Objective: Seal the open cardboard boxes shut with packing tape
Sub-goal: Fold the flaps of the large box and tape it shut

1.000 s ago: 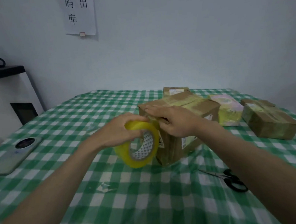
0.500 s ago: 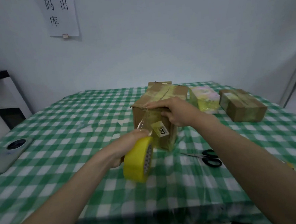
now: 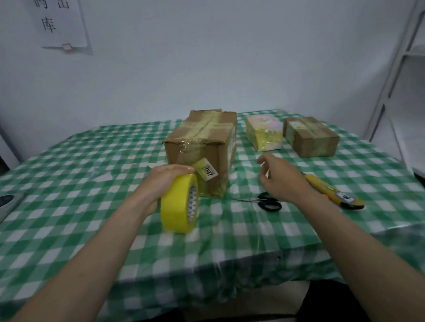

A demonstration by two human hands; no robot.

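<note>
- Two bare hands worked above the green-and-white checked tablecloth [image 3: 71, 194].
- The left hand [image 3: 163, 182] gripped the yellow roll of packing tape [image 3: 178, 207], fingers curled over its top edge; the roll stood on edge on the cloth, touching the near face of the large brown cardboard box [image 3: 201, 154].
- A clear strip appeared to run from the roll up that near face; its exact edges were too faint to trace.
- The large box sat at the centre of the table, long axis running away from the person, flaps closed under yellowish tape, a label reading 2097 [image 3: 207, 171] on the near end.
- The right hand [image 3: 279, 179] hovered beside the box, fingers loosely curled and apart, holding nothing.
- Black-handled scissors [image 3: 268, 203] lay just below that hand; a yellow utility knife [image 3: 333, 193] lay to its right.
- Recommended procedure: keep the strip taut with the left hand, cut close to the roll, then press the free end flat.
- Two smaller taped parcels [image 3: 309, 137] stood at the far right.
</note>
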